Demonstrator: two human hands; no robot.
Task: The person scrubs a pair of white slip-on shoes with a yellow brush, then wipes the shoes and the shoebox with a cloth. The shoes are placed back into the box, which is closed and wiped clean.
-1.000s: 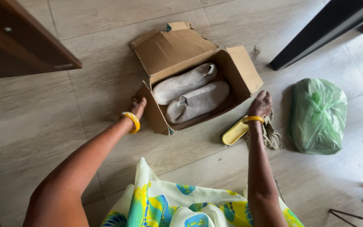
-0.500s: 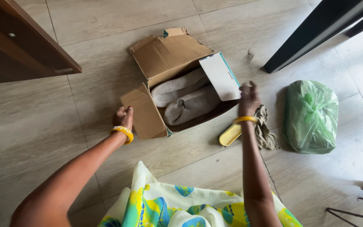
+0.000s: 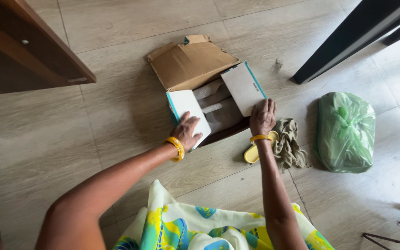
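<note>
Box [image 3: 188, 65]: cardboard, on the floor [image 3: 116, 115], shoes [image 3: 218, 109] inside.
Left hand [image 3: 187, 132]: fingers spread flat on the left flap [image 3: 186, 111], pressing it inward.
Right hand [image 3: 262, 118]: fingers on the right flap [image 3: 242, 88], folding it over.
Beside: cloth [image 3: 289, 143], green bag [image 3: 346, 132].

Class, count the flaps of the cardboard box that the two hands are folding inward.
2: the left hand presses the white-faced left flap; the right hand holds the white-faced right flap. The brown back flap lies open.
</note>
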